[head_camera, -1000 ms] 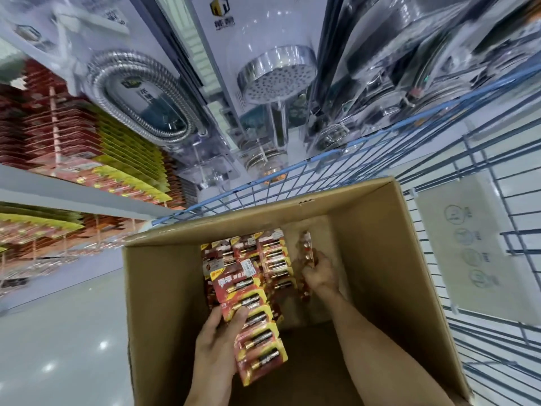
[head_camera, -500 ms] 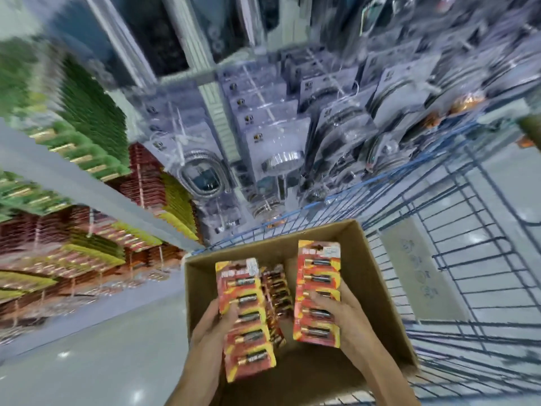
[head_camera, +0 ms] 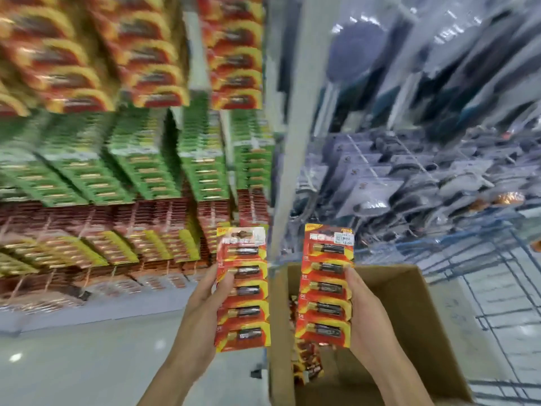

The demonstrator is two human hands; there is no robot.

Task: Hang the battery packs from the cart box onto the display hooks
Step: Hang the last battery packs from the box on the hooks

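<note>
Left hand point(head_camera: 202, 312) gripping left battery strip point(head_camera: 243, 288) by its edge, thumb lying across front, right hand point(head_camera: 369, 320) clasping right battery strip point(head_camera: 325, 288), both hovering above cardboard box point(head_camera: 409, 317)

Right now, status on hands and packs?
Left hand grips one battery strip; right hand grips another. Both above the box. Hooks unobstructed.

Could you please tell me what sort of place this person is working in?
Most likely a retail shop aisle: rows of hanging red, green and yellow battery packs fill the display, packaged hardware in clear blister packs hangs alongside, and a blue wire cart holds a brown cardboard box.
</note>
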